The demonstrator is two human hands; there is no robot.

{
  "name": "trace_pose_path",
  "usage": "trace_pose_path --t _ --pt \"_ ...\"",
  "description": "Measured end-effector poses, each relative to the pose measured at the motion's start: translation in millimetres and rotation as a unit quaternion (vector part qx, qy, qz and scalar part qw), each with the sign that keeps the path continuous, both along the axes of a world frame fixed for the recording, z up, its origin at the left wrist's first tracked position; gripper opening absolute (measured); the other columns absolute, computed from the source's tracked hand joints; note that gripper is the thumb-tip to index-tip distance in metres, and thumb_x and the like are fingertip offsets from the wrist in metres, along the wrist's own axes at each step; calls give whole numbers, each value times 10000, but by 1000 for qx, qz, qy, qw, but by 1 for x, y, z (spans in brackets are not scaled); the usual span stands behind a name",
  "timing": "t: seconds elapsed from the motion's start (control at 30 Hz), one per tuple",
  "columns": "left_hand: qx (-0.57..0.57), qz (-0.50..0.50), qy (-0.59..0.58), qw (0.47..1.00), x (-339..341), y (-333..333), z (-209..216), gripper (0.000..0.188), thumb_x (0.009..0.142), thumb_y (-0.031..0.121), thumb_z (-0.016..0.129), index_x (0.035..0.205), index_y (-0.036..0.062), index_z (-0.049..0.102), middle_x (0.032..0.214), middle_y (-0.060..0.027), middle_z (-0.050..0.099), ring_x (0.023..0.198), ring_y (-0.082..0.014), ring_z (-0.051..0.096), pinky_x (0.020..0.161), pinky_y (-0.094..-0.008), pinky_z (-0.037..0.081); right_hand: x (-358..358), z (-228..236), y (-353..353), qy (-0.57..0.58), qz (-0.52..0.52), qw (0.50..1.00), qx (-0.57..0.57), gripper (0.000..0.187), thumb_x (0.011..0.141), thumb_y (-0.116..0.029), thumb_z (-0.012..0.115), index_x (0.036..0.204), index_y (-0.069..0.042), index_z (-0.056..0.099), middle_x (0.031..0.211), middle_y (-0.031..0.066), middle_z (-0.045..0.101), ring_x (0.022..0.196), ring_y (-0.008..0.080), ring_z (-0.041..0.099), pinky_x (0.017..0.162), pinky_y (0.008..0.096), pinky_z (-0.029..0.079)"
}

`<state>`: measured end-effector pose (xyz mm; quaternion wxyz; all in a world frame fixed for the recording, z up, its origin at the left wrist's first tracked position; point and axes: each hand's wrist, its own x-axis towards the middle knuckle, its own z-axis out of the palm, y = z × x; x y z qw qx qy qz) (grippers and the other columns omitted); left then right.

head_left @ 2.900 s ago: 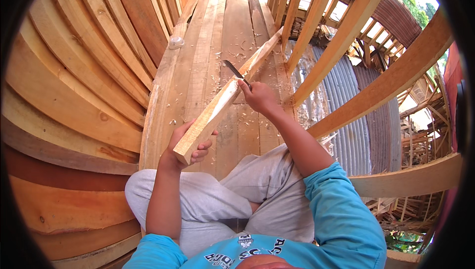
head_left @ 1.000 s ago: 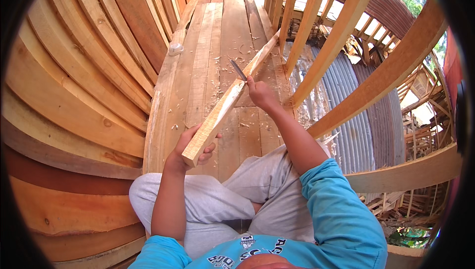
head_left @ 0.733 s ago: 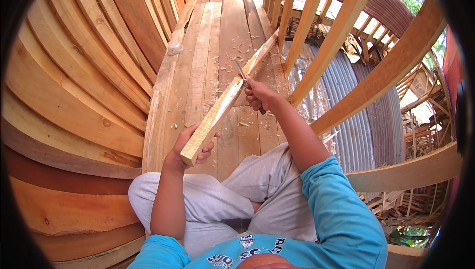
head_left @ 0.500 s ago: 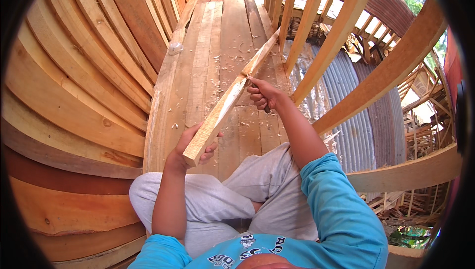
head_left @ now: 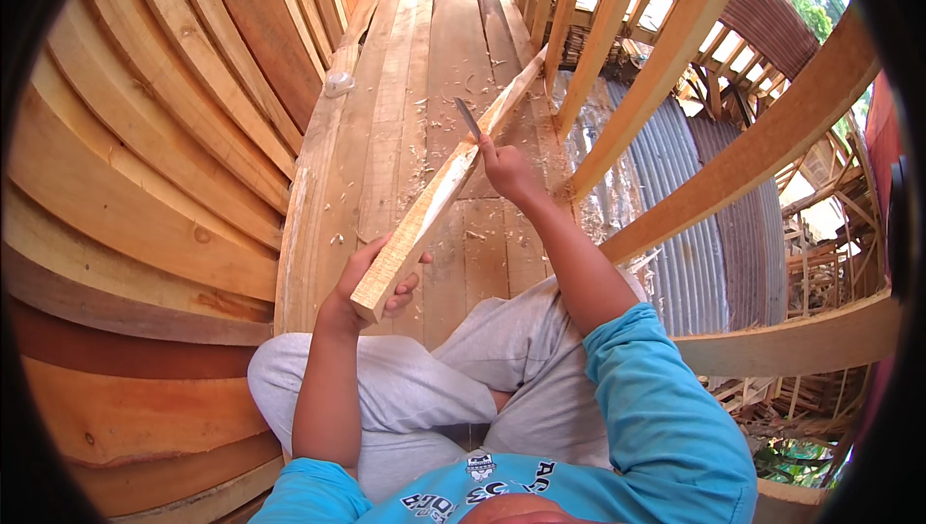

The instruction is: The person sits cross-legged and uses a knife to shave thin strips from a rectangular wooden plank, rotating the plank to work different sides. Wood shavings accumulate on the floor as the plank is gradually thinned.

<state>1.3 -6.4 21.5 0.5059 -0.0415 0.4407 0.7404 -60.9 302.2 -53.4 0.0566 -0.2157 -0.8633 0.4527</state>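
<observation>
A long squared wooden post [head_left: 410, 242] slants away from me, its near end over my lap and its pale, carved far end by the slatted railing. My left hand [head_left: 371, 285] is wrapped round the post near its thick end, fingers curling under it. A knife [head_left: 468, 119] is in my right hand [head_left: 506, 169], its handle hidden in the closed fist. The blade points up and to the left, lying across the post at a notch about two thirds along it.
Wood shavings [head_left: 338, 239] are scattered over the plank floor [head_left: 391, 124]. Upright boards [head_left: 145, 235] line the left side, with a small clear object [head_left: 339, 84] at their foot. On the right stand wooden railing slats [head_left: 666, 71], with corrugated metal sheets [head_left: 685, 225] beyond.
My right hand has turned and shifted slightly up, so the knife blade now shows pointing up-left across the post. The left hand keeps its grip.
</observation>
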Motion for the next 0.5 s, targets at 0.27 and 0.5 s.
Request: trace_pose_path --t 0.27,0.5 --pt "24 -17 -16 999 -5 -5 -9 561 1071 431 276 1296 -41 481 758 -85 488 447 -137 463 346 -261 389 1 18 19 -218 110 845 -475 641 989 -719 372 618 -206 270 518 -84 192 421 66 157 387 271 131" --pt "70 -39 -33 996 -7 -9 -16 496 1090 381 302 1353 -6 466 770 -134 551 472 -155 498 357 -269 426 -4 0 47 -230 173 829 -480 665 958 -757 405 619 -196 292 515 -87 228 412 55 186 374 249 150"
